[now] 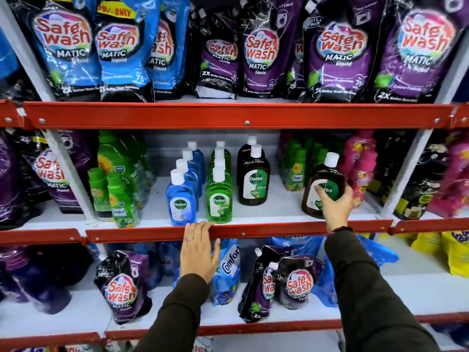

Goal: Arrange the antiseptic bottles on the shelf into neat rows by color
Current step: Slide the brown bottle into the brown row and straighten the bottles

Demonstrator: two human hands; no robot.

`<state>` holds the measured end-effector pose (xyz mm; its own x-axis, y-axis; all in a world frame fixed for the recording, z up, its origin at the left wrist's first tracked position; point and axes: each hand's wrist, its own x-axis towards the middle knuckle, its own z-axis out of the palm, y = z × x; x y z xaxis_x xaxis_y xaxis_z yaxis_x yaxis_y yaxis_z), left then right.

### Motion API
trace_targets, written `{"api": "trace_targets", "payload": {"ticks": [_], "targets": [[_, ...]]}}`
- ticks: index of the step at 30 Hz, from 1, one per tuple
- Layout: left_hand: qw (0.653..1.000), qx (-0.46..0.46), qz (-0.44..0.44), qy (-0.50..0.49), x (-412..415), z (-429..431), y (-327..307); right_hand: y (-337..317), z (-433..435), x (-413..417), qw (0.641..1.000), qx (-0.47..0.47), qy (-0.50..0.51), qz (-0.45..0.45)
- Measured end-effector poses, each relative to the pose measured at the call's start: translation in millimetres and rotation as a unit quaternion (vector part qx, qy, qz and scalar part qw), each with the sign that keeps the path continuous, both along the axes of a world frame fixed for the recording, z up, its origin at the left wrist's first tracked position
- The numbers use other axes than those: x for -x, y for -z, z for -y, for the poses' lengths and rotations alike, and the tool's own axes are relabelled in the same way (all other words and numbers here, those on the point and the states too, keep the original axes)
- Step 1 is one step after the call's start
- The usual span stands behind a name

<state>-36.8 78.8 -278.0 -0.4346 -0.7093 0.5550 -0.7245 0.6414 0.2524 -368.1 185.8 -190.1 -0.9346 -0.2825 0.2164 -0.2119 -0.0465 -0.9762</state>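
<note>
On the middle shelf (279, 209) stand three rows of Dettol antiseptic bottles with white caps. The blue row (180, 199) is on the left, the green row (219, 199) beside it, and a short brown row (253, 181) to their right. My right hand (335, 207) grips a separate brown bottle (323, 179), tilted to the left, at the shelf's right front. My left hand (199, 250) rests flat on the red front rail (152, 235) below the blue and green rows, holding nothing.
Green Comfort bottles (119, 196) stand left of the blue row, and more (295, 168) sit behind the held bottle. Pink bottles (360, 168) are at the right. Safe Wash pouches (258, 52) fill the shelf above and pouches (291, 285) lie below.
</note>
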Motion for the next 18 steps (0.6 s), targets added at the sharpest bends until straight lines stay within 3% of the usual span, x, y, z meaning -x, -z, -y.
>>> {"api": "trace_targets", "payload": {"ticks": [4,9,18], "targets": [[1.000,-0.012,0.000,-0.006,1,-1,0,0,-5,14,0.998,0.048,-0.034,0.037],[1.000,-0.016,0.001,-0.006,1,-3,-3,-1,-8,8,0.997,0.072,-0.039,0.015],[1.000,-0.007,-0.005,-0.015,3,-6,-4,-14,10,-34,0.968,0.034,-0.244,-0.050]]}}
